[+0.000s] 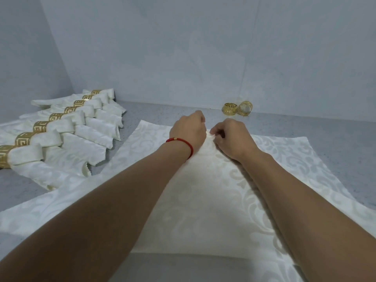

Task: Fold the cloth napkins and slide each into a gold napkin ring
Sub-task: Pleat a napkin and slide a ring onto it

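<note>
1. Fingers of both hands are curled and pinch the far edge of the folded flap of the napkin [203,200]; the left hand [188,130] and the right hand [232,138] are close together, almost touching.
2. That napkin lies spread on the grey speckled counter [305,127], with both forearms stretched over it and hiding part of the cloth.
3. On the left, a row of finished napkins [67,135] lies overlapping, each one inside a gold ring [40,127] with a cut-out key pattern.
4. Two loose gold rings [238,108] stand near the wall [183,47], beyond the hands, just beside each other.
5. Cloth is cream-white, with a woven leaf pattern and zigzag-cut edges.
6. A red cord bracelet [183,143] sits on the left wrist.
7. No writing can be read.
</note>
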